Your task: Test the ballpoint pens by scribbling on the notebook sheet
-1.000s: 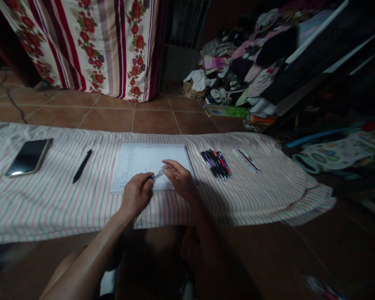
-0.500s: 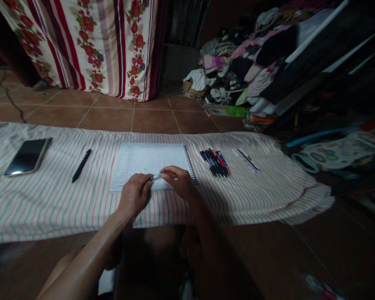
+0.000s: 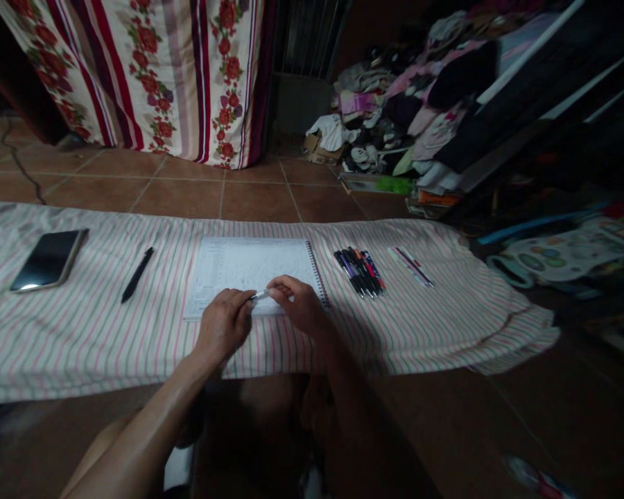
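Both my hands meet over the near edge of a spiral notebook [image 3: 249,267] that lies on a striped cloth [image 3: 83,333]. My left hand [image 3: 223,327] and my right hand [image 3: 302,306] each pinch one end of a small clear pen [image 3: 261,295] held between them. A bundle of several dark pens [image 3: 360,272] lies just right of the notebook, with two more pens [image 3: 410,267] beyond it. A single black pen [image 3: 137,274] rests to the left.
A phone [image 3: 48,260] lies face up at the cloth's left end. Behind are a tiled floor [image 3: 187,190], a floral curtain [image 3: 161,76] and a heap of clothes [image 3: 405,111]. Toys and clutter [image 3: 561,253] sit at the right.
My hands have drawn closer together, so less of the clear pen shows between them. Both have slid slightly toward me.
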A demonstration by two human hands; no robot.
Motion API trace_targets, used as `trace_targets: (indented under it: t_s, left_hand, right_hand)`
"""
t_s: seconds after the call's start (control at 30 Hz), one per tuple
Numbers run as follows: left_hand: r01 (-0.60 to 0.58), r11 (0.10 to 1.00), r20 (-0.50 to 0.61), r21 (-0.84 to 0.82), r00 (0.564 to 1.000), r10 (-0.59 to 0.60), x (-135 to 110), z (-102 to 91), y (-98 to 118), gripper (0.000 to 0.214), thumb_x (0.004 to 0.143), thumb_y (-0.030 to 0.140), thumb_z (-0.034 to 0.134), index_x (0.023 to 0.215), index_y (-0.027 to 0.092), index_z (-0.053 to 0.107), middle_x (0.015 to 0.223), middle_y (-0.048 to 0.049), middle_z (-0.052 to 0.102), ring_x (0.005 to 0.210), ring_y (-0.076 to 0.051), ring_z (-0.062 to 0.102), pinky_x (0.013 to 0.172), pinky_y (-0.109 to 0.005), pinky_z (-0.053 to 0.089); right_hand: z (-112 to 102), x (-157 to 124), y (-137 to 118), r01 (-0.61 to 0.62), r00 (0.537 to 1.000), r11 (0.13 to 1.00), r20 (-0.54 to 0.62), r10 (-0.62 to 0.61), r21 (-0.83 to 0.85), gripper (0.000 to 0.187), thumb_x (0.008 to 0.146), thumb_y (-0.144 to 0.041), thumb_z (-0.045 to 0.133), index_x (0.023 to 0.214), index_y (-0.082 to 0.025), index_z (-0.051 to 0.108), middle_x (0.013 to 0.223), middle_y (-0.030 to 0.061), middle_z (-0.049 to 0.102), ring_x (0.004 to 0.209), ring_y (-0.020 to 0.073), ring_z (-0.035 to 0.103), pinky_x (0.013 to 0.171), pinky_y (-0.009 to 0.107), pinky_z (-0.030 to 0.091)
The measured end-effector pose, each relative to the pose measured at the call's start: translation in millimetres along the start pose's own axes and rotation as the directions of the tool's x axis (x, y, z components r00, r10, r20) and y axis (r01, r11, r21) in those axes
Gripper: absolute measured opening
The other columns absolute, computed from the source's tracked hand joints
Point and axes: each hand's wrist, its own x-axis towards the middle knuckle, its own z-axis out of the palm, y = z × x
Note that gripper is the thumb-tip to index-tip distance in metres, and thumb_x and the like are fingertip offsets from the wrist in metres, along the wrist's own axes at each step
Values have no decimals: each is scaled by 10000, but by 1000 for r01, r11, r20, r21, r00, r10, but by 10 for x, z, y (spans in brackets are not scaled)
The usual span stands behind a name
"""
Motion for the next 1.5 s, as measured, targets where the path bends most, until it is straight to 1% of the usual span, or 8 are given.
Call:
trace_targets:
  t_s: [0.3, 0.47, 0.7, 0.9, 1.03, 1.23, 1.37, 1.5]
  left_hand:
    - [6, 1000, 46, 6, 999, -6, 7, 7, -8, 305, 896, 264, 383, 1036, 154, 630, 833, -68, 670, 788, -194, 604, 697, -309, 487]
    - [9, 1000, 21, -2, 1000, -9, 9, 13, -2, 269, 883, 234, 412, 1024, 161, 629, 840, -63, 675, 799, -191, 606, 707, -310, 488]
    - [22, 999, -15, -28, 1000, -22, -15, 15, -12, 187, 849, 206, 485, 966, 173, 628, 848, -52, 676, 820, -193, 604, 727, -320, 490]
    - [-94, 996, -42, -10, 995, 94, -7, 14, -9, 196, 863, 199, 474, 977, 151, 627, 819, -60, 675, 777, -195, 596, 692, -319, 491]
    - [-122, 993, -45, 12, 991, 122, -15, 5, 32, 212, 880, 201, 443, 972, 147, 626, 808, -64, 670, 766, -196, 584, 678, -320, 487]
    - [-79, 994, 22, 76, 997, 77, -59, 35, 106, 236, 885, 216, 412, 1011, 166, 605, 859, -66, 664, 795, -198, 583, 708, -327, 488]
    - [-41, 997, 62, 59, 997, 38, -58, 48, 137, 266, 889, 231, 395, 1045, 163, 598, 883, -70, 661, 830, -200, 590, 730, -319, 490]
    - [86, 996, 69, -3, 994, -85, -29, 50, 138, 270, 881, 251, 406, 1046, 181, 608, 871, -53, 661, 813, -187, 613, 707, -295, 488]
  right_hand:
    - [9, 10, 7, -77, 997, 979, -6, 80, 191, 138, 764, -277, 581, 850, -180, 628, 756, 12, 644, 708, 135, 606, 676, 257, 464]
    - [-6, 12, 6, -110, 994, 968, 8, 111, 226, 161, 746, -275, 587, 860, -177, 646, 761, 18, 655, 709, 136, 608, 672, 252, 456]
    - [-27, -9, -45, -31, 999, 999, 36, 32, -27, 220, 831, -311, 492, 732, -171, 632, 660, -6, 594, 638, 111, 526, 613, 224, 372]
    - [0, -6, -74, -25, 1000, 982, -15, 22, -186, 355, 853, -382, 439, 580, -174, 529, 529, -37, 438, 531, 91, 381, 534, 226, 284]
    - [54, 6, -61, -89, 996, 982, -6, 89, -168, 423, 860, -426, 410, 516, -187, 467, 484, -41, 416, 499, 87, 399, 529, 221, 299]
    - [132, 36, -20, -189, 981, 971, -58, 183, -143, 552, 848, -515, 399, 393, -204, 362, 389, -33, 374, 422, 92, 416, 516, 243, 314]
    - [116, 26, -45, -259, 966, 956, -54, 254, -140, 560, 866, -533, 373, 419, -206, 457, 416, -13, 466, 472, 119, 504, 571, 256, 363]
    - [88, 5, -65, -254, 966, 963, -65, 249, -85, 503, 913, -484, 298, 639, -203, 613, 585, 20, 615, 575, 131, 572, 634, 258, 413]
